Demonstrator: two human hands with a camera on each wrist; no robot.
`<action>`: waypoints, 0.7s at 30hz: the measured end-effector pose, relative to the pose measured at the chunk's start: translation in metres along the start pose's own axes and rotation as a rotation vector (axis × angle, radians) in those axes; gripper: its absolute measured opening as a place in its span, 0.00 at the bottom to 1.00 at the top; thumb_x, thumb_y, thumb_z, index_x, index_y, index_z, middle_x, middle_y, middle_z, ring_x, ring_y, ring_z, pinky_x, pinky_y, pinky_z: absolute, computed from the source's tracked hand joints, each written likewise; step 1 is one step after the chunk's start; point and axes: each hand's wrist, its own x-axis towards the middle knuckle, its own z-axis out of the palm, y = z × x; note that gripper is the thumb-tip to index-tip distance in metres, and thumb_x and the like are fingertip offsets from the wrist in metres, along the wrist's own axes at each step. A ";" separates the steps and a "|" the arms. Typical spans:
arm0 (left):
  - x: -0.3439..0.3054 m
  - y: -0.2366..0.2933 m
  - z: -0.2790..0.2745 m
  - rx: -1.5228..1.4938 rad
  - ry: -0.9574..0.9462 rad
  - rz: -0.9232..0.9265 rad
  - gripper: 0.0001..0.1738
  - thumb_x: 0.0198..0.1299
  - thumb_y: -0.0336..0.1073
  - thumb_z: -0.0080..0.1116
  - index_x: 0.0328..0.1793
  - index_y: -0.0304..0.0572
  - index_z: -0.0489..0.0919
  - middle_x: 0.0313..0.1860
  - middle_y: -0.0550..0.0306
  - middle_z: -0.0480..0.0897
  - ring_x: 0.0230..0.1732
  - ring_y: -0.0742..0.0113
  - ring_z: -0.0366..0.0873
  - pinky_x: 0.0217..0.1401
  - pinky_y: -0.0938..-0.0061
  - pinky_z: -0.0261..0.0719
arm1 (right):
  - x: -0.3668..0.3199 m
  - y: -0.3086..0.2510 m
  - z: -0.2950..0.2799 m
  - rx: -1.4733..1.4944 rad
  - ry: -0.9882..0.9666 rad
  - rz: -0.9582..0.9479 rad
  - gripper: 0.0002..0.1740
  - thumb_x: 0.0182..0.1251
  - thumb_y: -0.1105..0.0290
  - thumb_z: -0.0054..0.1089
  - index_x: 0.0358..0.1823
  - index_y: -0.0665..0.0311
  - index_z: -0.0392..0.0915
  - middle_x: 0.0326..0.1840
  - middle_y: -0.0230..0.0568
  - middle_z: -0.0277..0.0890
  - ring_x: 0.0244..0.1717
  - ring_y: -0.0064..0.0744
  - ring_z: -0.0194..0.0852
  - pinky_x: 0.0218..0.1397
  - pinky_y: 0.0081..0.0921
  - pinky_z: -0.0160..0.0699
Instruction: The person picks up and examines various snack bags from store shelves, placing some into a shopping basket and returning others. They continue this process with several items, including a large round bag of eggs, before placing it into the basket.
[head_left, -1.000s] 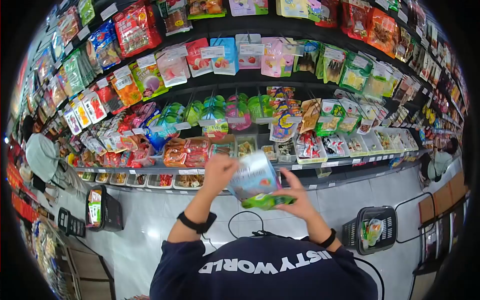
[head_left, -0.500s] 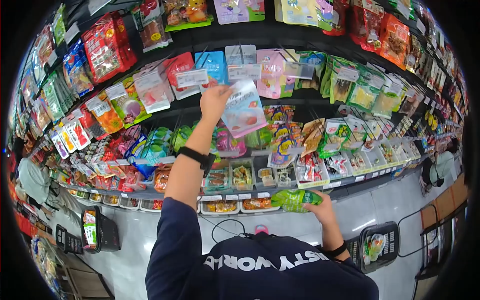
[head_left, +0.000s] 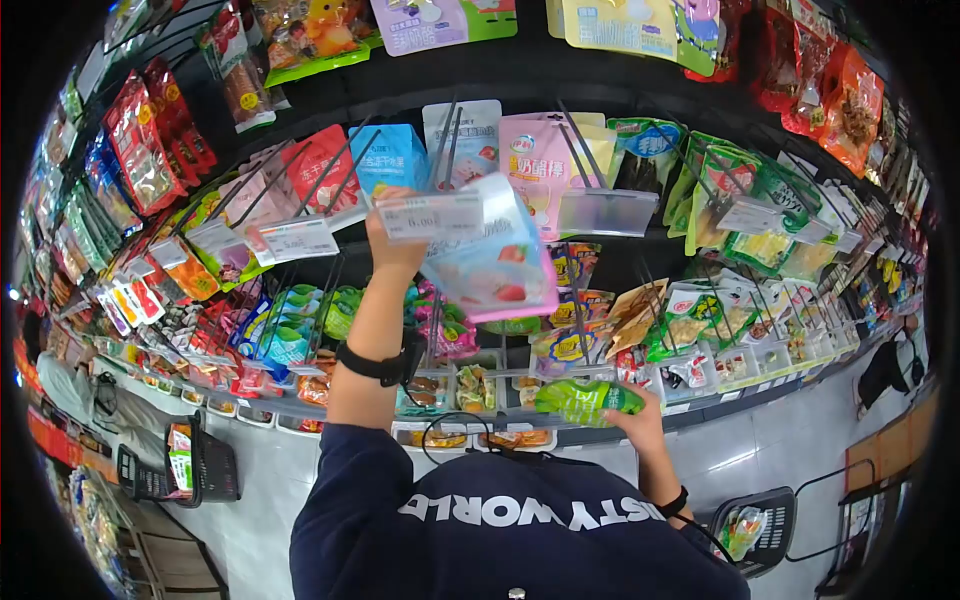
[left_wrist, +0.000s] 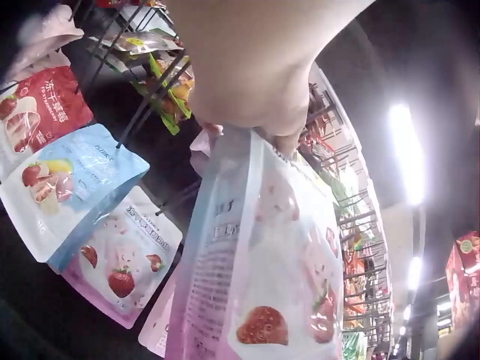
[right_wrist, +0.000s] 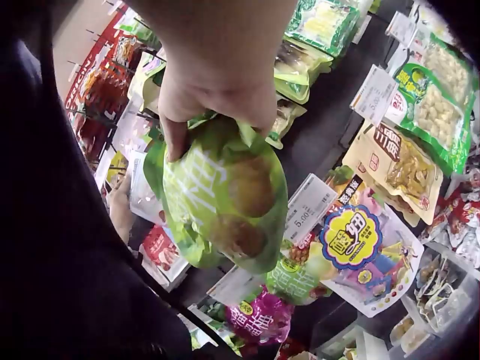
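Observation:
My left hand [head_left: 398, 245] grips the top edge of a pale blue and pink pouch with strawberries printed on it [head_left: 495, 265]. The hand is partly hidden behind a clear price tag [head_left: 420, 220] at the end of a shelf hook. In the left wrist view the pouch [left_wrist: 289, 277] hangs down from my fingers, beside a matching pouch [left_wrist: 124, 259] on a hook. Lower down, in front of the bottom trays, my right hand [head_left: 642, 422] holds a green snack bag [head_left: 588, 402] by its end. The right wrist view shows fruit pictures on that bag [right_wrist: 225, 199].
Around the left hand hang a blue pouch [head_left: 388, 155], a red pouch [head_left: 322, 168] and a pink pouch [head_left: 535, 165]; long hooks jut outward. Below are trays of small snacks [head_left: 475, 388]. Shopping baskets [head_left: 212, 465] [head_left: 765, 525] stand on the floor at both sides.
My left hand first lifted the pouch from near the right hand to the hooks, then moved slightly left, behind the price tag. The right hand keeps the green bag low.

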 end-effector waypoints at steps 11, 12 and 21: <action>0.008 0.017 -0.016 -0.423 0.093 -0.106 0.08 0.48 0.32 0.52 0.29 0.32 0.77 0.27 0.57 0.78 0.30 0.71 0.74 0.42 0.75 0.70 | 0.039 -0.006 0.012 -0.091 -0.104 -0.154 0.21 0.39 0.75 0.64 0.40 0.70 0.74 0.38 0.42 0.74 0.39 0.28 0.71 0.45 0.23 0.66; 0.012 0.019 -0.020 -0.378 0.080 0.091 0.07 0.43 0.30 0.55 0.29 0.34 0.77 0.26 0.57 0.78 0.28 0.69 0.73 0.41 0.75 0.68 | 0.039 -0.006 0.013 -0.088 -0.104 -0.152 0.21 0.39 0.75 0.64 0.40 0.70 0.74 0.38 0.42 0.74 0.39 0.28 0.71 0.45 0.23 0.66; 0.022 0.027 -0.030 -0.267 0.015 0.232 0.07 0.39 0.31 0.58 0.27 0.38 0.79 0.20 0.60 0.75 0.21 0.67 0.70 0.41 0.70 0.62 | 0.038 0.005 0.010 -0.092 -0.126 -0.133 0.21 0.39 0.75 0.64 0.39 0.71 0.74 0.38 0.43 0.74 0.40 0.29 0.71 0.46 0.23 0.66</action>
